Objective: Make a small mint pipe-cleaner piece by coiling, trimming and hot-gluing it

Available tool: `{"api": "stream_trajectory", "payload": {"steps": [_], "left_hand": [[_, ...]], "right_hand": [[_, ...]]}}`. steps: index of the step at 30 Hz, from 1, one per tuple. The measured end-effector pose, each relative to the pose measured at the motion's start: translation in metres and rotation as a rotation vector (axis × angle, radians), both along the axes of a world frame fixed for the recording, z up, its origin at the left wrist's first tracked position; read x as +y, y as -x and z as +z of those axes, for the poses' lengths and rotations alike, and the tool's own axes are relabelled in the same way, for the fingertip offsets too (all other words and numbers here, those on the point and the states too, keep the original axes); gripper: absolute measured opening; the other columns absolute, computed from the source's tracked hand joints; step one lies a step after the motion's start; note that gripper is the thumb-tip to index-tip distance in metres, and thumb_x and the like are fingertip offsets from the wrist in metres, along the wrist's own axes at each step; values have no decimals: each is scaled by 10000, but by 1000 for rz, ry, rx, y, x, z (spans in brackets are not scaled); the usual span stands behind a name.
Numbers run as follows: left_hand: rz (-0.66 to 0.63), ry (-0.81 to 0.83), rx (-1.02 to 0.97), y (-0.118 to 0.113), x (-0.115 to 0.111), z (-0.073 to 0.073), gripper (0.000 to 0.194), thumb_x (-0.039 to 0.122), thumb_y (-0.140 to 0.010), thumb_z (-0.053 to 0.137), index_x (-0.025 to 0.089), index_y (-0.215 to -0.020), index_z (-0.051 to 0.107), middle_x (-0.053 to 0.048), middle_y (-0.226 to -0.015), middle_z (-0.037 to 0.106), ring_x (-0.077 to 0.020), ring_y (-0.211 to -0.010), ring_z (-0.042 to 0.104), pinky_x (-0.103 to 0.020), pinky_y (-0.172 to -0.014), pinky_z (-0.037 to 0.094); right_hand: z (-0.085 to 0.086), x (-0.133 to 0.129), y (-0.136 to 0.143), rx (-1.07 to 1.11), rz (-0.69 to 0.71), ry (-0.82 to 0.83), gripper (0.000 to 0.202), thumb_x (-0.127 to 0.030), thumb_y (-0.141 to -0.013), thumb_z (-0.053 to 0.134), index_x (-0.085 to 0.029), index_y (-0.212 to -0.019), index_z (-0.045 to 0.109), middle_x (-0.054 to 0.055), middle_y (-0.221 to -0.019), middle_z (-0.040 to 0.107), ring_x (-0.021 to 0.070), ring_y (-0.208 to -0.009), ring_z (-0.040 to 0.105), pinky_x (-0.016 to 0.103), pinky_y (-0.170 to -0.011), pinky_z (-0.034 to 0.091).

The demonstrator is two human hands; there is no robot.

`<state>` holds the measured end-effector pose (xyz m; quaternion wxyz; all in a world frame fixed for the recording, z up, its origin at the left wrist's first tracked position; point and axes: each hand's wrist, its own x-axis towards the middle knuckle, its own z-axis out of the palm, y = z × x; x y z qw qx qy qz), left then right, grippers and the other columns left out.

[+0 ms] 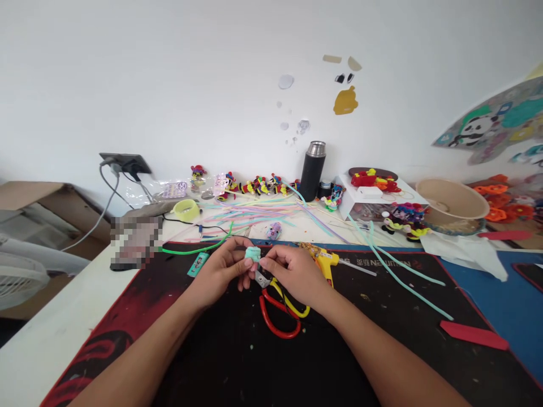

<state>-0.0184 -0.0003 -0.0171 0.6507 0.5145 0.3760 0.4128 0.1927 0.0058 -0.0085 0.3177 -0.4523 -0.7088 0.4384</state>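
Note:
Between both hands is a small mint-green fuzzy piece [253, 254], bunched up like coiled pipe cleaner. My left hand [227, 265] pinches it between thumb and fingers from the left. From the right, my right hand [292, 271] has its thumb and forefinger closed at the piece's edge. Scissors [280, 325] with one red and one yellow handle lie on the dark mat just below the hands, their blades partly hidden. A yellow glue gun [326, 265] rests behind my right hand, partly covered by it.
Pastel pipe cleaners [254, 212] lie along the back, near a black thermos [311, 172]. Mint pipe cleaners [399, 271] and a red strip [473, 334] are at right. A beige bowl [452, 198] stands beside a white box [382, 195]. A yellow tape roll [185, 210] sits back left.

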Motion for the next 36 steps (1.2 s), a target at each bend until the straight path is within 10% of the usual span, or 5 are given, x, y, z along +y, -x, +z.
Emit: {"api": "stream_trajectory", "payload": {"steps": [21, 30, 36], "left_hand": [[-231, 112, -395, -3, -5, -9, 235, 318, -981, 730, 234, -1117, 559, -14, -760, 786, -139, -492, 724, -119, -389, 485], [-163, 129, -194, -5, -5, -11, 415, 470, -965, 725, 237, -1270, 569, -27, -768, 776, -165, -505, 723, -163, -388, 481], [-7, -199, 133, 1, -3, 0, 632, 551, -911, 758, 215, -1428, 620, -50, -916, 731, -193, -773, 723, -246, -589, 562]], "right_hand": [[-5, -1, 6, 462, 154, 402, 485, -612, -831, 819, -194, -940, 597, -61, -599, 587, 72, -422, 397, 211, -397, 269], [-8, 1, 6, 503, 165, 390, 503, -636, -856, 782, -173, -1029, 685, -85, -548, 521, 67, -398, 345, 215, -382, 251], [-9, 2, 6, 413, 90, 351, 509, -671, -825, 783, -185, -890, 648, -72, -577, 523, 70, -443, 313, 237, -439, 224]]}}
